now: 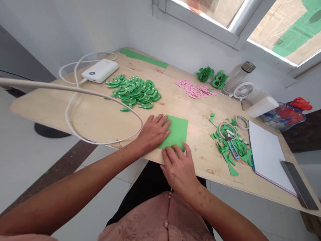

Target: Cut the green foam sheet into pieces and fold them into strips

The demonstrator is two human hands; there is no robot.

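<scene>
A green square sheet (177, 129), perhaps craft foam or paper, lies flat near the table's front edge. My left hand (155, 131) rests on its left side with the fingers stretched out. Along its near edge sits my right hand (180, 164), fingers bent and apart, the tips touching the sheet. Beyond my left hand is a heap of curved green cut-out pieces (136, 91) with small white marks. To the right, green scraps (232, 164) are scattered around blue-handled scissors (233, 148) and a roll of tape (227, 130).
A white cable (110, 89) loops across the left side from a white power bank (100, 71). Pink cut-outs (194, 89), a small fan (243, 90) and a bottle (237, 78) stand toward the back. White paper (268, 154) and a dark bar (298, 184) lie at right.
</scene>
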